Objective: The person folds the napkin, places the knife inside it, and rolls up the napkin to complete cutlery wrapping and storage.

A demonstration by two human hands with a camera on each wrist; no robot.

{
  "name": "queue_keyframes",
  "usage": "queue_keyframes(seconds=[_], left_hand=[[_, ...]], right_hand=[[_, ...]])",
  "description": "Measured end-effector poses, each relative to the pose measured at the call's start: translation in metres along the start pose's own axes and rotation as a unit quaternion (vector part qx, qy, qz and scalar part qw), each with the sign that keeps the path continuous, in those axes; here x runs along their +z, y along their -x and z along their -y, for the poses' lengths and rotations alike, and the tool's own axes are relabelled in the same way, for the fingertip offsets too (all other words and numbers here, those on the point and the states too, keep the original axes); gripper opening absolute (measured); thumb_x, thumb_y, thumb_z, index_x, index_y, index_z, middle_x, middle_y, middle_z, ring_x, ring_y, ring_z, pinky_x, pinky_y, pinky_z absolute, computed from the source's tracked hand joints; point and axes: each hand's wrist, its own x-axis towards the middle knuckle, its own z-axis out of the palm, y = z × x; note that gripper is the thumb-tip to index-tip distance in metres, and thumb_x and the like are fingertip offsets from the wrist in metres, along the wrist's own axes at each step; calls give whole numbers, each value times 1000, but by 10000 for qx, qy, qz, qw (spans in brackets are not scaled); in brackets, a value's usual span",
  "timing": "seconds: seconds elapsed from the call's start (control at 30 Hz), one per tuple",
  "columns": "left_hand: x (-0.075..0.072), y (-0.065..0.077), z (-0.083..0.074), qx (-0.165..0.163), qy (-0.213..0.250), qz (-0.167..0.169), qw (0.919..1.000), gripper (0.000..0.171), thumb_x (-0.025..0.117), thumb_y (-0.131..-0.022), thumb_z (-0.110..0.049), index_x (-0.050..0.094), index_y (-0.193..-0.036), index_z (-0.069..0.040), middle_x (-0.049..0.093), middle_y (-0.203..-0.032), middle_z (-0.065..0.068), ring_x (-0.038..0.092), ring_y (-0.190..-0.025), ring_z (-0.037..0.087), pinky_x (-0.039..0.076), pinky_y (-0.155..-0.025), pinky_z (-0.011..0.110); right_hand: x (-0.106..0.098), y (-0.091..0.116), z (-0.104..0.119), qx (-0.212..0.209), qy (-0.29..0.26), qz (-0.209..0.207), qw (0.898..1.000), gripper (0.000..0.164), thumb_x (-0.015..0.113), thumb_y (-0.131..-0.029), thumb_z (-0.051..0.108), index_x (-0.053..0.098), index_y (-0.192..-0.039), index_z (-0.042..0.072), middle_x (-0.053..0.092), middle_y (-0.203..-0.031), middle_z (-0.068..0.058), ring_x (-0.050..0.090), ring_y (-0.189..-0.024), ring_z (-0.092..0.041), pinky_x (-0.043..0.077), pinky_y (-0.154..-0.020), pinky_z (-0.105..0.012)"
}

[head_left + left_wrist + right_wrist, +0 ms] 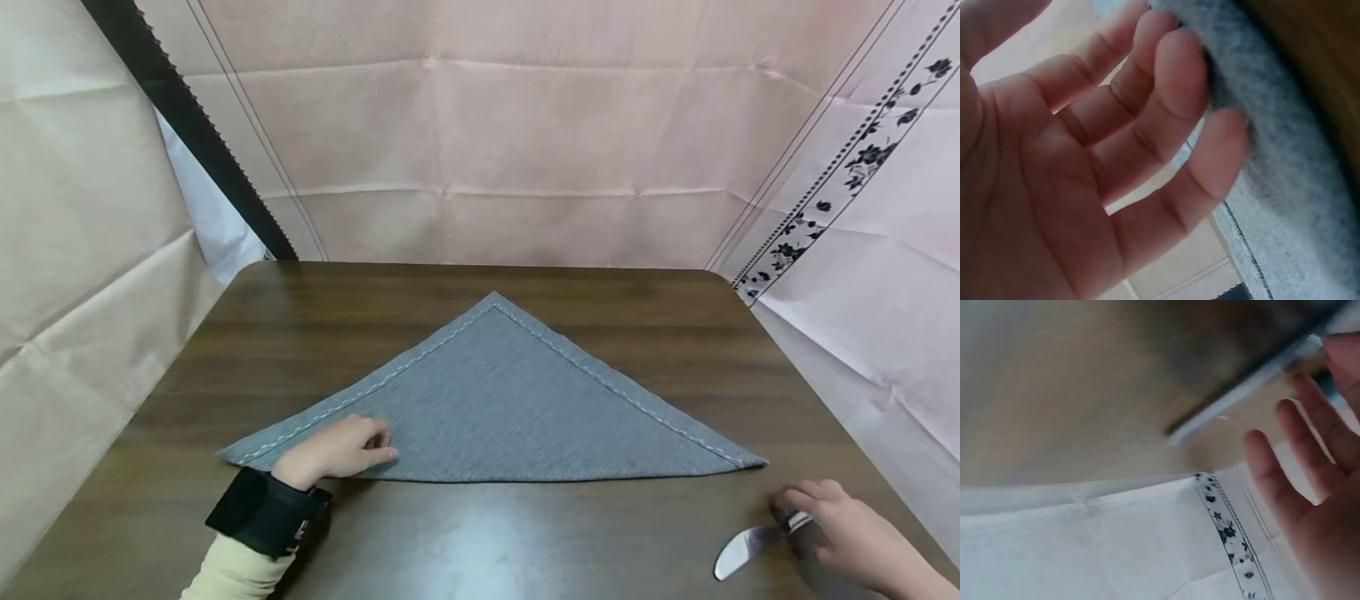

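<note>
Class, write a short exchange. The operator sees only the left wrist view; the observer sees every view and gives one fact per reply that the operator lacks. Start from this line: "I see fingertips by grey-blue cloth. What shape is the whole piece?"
Observer: The head view shows the cloth as a triangle, its longest edge on the near side.
Operator: Where is the right hand?
Observer: In the head view, the right hand is out past the cloth's right corner, on the near side.
Operator: Is it holding anything?
Observer: Yes, a shiny metal tool; I can't tell exactly what kind.
</note>
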Motion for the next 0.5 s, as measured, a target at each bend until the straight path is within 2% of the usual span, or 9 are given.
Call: queue_keyframes(seconds=[0.1, 0.2, 0.33, 0.5], left_hand=[[-1, 2, 2, 5, 180, 69, 9998, 18, 57, -90, -26, 54, -77, -14, 44, -63, -7, 37, -52, 4, 33, -51, 24], [0, 3, 3, 65, 229, 60, 9997, 17, 57, -90, -26, 55, -79, -14, 44, -63, -7, 37, -52, 3, 34, -51, 23], [3, 1, 5, 127, 193, 13, 9997, 16, 57, -90, -25, 55, -79, -14, 44, -63, -9, 37, -53, 2, 34, -52, 23], [5, 1, 6, 123, 305, 1, 9995, 18, 57, -90, -27, 54, -77, -14, 44, -62, -9, 37, -52, 3, 34, -50, 23]], right_hand=[[10, 4, -2, -611, 462, -610, 9952, 50, 68, -36, -5, 60, -80, 17, 51, -82, 7, 49, -66, -9, 36, -46, -27], [14, 1, -2, -937, 728, -950, 9884, 45, 65, -36, -2, 53, -72, 22, 42, -73, 13, 42, -61, -6, 33, -48, -30], [14, -3, 0, -1082, 899, -1028, 9847, 41, 62, -38, 0, 46, -68, 23, 38, -68, 15, 45, -60, -11, 33, -49, -33], [16, -8, 1, -1403, 1003, -1132, 9785, 38, 58, -39, 1, 49, -69, 23, 39, -68, 14, 47, -61, -11, 32, -47, -32]])
